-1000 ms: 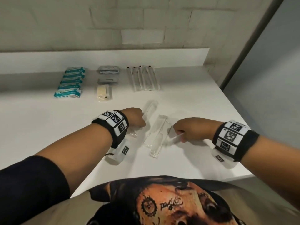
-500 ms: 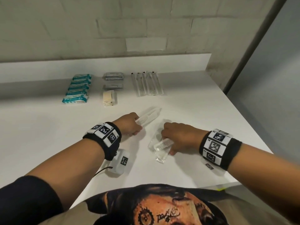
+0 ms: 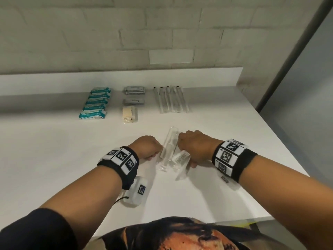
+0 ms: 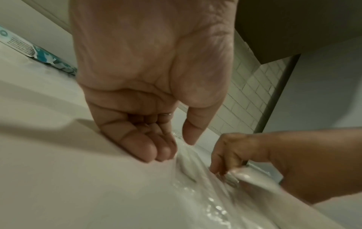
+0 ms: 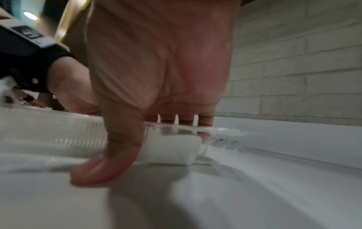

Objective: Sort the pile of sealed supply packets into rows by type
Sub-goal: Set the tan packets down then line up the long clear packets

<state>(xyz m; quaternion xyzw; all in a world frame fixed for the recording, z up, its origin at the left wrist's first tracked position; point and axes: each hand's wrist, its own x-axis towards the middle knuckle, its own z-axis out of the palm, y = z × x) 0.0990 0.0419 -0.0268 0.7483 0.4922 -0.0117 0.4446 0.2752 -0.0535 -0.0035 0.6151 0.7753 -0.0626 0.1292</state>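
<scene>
Two clear packets, each with a white comb inside, lie side by side on the white counter (image 3: 54, 159) between my hands. My left hand (image 3: 147, 148) is at the left comb packet (image 3: 168, 150); its curled fingers (image 4: 152, 151) rest on the counter and, with the thumb, pinch the packet's edge (image 4: 188, 164). My right hand (image 3: 194, 147) grips the right comb packet (image 3: 181, 156), thumb (image 5: 109, 162) on the near side and fingers over the top. That comb (image 5: 58, 136) runs across the right wrist view.
Sorted rows lie at the back: teal packets (image 3: 95, 102), grey packets (image 3: 135, 91) with a beige packet (image 3: 128, 114) below them, and long clear packets (image 3: 170, 100). The counter's right edge (image 3: 281, 150) runs close to my right wrist. A brick wall stands behind.
My left hand has carried its comb packet to the right and set it beside the other one. My right hand has shifted left and forward, keeping its packet.
</scene>
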